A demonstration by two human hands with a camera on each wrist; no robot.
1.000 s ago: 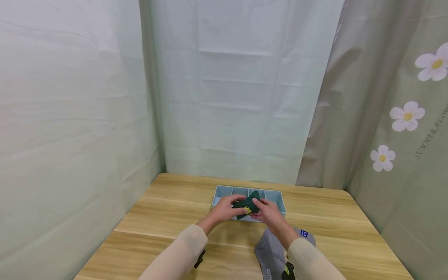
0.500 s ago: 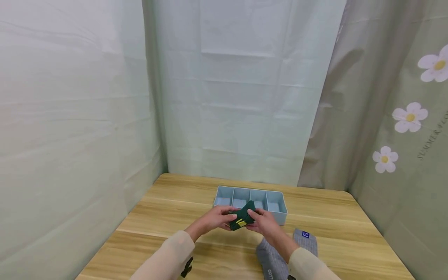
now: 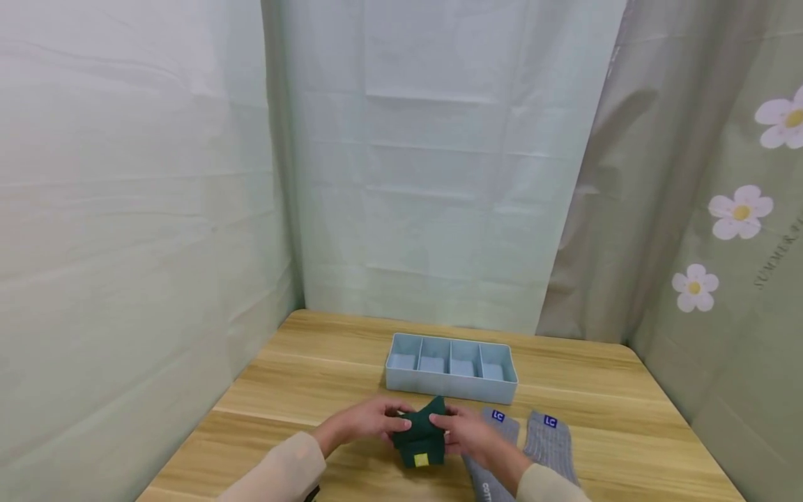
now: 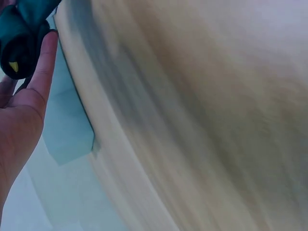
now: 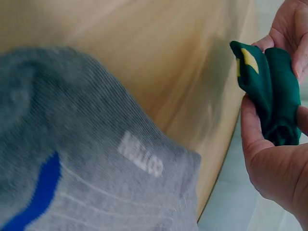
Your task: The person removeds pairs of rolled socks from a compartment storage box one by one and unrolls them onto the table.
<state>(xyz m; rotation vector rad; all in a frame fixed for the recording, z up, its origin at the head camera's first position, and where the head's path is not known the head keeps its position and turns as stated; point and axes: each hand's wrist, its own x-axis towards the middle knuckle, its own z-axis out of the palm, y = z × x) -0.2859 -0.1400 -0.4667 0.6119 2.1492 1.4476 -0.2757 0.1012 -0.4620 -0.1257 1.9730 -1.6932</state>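
Left of our hands: bare stretch of wooden table point(image 3: 282, 390), left edge close against curtain. Our left hand point(image 3: 366, 422) curls round left side of folded green socks point(image 3: 422, 436); bundle sits just above tabletop, near front centre, well short of blue divider tray point(image 3: 452, 381). Our right hand point(image 3: 464, 431) pinches bundle's right side, thumb over top. Just right: grey socks point(image 3: 533, 446) flat on table, cuffs toward tray, one under our right wrist. Beyond them, open wood up to right edge.
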